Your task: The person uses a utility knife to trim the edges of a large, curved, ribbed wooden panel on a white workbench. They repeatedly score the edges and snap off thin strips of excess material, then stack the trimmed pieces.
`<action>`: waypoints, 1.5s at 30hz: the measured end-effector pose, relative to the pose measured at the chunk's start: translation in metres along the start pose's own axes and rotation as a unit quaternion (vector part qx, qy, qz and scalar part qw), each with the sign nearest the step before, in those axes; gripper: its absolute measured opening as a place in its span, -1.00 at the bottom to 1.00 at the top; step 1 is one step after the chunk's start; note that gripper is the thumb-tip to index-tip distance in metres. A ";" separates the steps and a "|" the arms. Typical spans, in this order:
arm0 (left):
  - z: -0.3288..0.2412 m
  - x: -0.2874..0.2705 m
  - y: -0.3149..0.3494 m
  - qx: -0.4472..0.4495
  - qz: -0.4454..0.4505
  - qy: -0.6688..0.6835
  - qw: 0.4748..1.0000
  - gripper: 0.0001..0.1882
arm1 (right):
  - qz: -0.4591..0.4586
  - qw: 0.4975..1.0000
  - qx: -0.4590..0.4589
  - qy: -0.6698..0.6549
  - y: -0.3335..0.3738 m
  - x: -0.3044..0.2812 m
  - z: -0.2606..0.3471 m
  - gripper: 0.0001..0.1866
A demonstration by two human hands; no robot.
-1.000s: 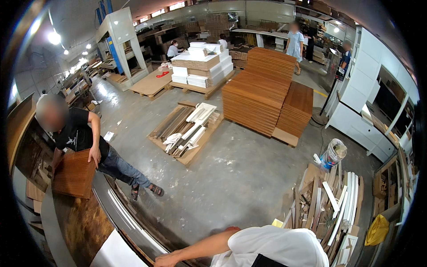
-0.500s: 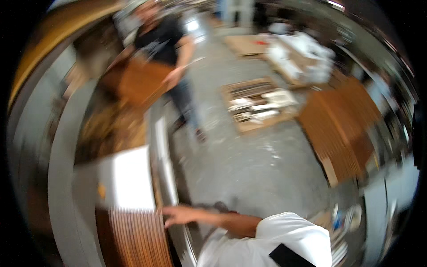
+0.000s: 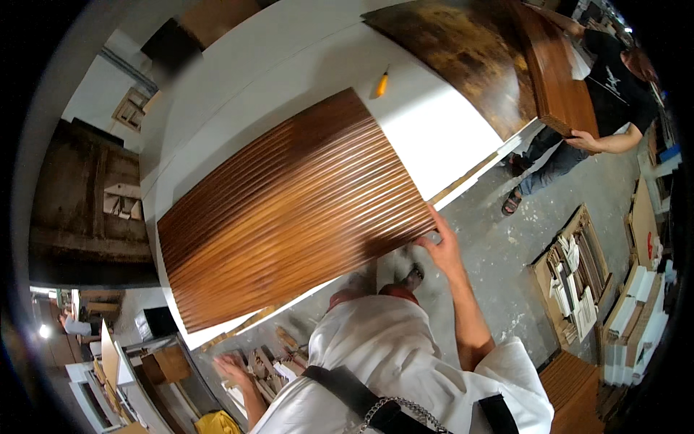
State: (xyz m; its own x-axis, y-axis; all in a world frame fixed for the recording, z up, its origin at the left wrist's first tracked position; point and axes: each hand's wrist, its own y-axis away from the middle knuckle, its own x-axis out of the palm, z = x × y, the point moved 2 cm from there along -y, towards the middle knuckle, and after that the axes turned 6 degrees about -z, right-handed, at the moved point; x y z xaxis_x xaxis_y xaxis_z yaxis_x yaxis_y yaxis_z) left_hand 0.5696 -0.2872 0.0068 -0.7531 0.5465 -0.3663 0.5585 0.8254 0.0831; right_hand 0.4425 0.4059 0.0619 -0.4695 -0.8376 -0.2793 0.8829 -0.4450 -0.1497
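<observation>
- Since the earlier frames the view has swung down onto the bench (image 3: 441,137), and the right hand (image 3: 442,249), which lay on the bench edge, now sits at the near right corner of the ribbed wooden panel (image 3: 289,210).
- That panel lies flat on the white bench top and fills most of its near half, its ribs running along its length; its near long edge lies along the bench's near edge.
- Right hand: fingers curled over the panel's corner, a light grip on the edge, thumb side hidden.
- Left hand (image 3: 233,369): down below the bench's near left corner, open and holding nothing that I can see; too blurred to tell what it touches.
- Judged step: squaring or shifting the panel on the bench. A next move would call for the left hand on the far end, so that the long panel does not pivot.
- An orange pencil (image 3: 381,84) lies just beyond the panel.
- At the far right corner another person's hand (image 3: 582,139) steadies a dark board (image 3: 557,65).
- Hidden: the panel's underside and the bench legs.
</observation>
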 end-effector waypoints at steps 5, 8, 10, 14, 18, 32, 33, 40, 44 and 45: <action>-0.079 0.057 0.000 0.097 0.064 -0.034 0.993 -0.05 | -0.006 0.999 0.022 -0.027 0.002 0.002 -0.022 -0.07; -0.063 0.052 -0.015 0.150 0.068 -0.085 0.983 -0.01 | -0.024 0.998 0.006 -0.060 -0.001 0.004 -0.036 -0.08; -0.063 0.044 -0.039 0.135 0.050 -0.023 0.989 0.00 | -0.036 0.996 0.010 -0.083 0.000 0.008 -0.041 -0.09; -0.060 0.027 -0.101 0.121 0.132 -0.005 0.984 -0.12 | -0.031 0.996 0.020 -0.082 0.000 0.004 -0.036 -0.12; -0.055 0.035 -0.114 0.133 0.196 0.096 0.967 -0.20 | -0.072 0.994 0.068 -0.054 0.003 0.007 -0.034 -0.24; -0.087 0.054 -0.083 0.207 0.127 -0.001 0.970 -0.45 | -0.113 0.992 0.058 -0.001 0.012 0.019 0.011 -0.29; -0.082 0.046 -0.094 0.181 0.145 -0.019 0.973 -0.46 | -0.116 0.992 0.056 -0.005 0.013 0.020 0.011 -0.30; -0.080 0.040 -0.104 0.149 0.190 -0.015 0.970 -0.29 | -0.003 0.988 0.147 0.046 0.003 0.011 0.025 -0.24; -0.058 0.044 -0.134 0.187 0.221 -0.020 0.957 -0.29 | -0.024 0.997 0.043 0.057 0.011 0.014 0.012 -0.03; -0.053 0.047 -0.141 0.212 0.208 -0.031 0.954 -0.34 | -0.021 0.994 0.062 0.084 0.009 0.011 0.016 -0.02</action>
State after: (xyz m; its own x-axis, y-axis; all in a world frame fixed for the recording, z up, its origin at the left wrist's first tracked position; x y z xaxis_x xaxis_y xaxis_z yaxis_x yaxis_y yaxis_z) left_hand 0.4372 -0.3708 0.0268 -0.4210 0.7939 -0.4387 0.9050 0.3999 -0.1448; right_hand 0.4448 0.3876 0.0722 -0.4910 -0.7571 -0.4311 0.8508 -0.5230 -0.0505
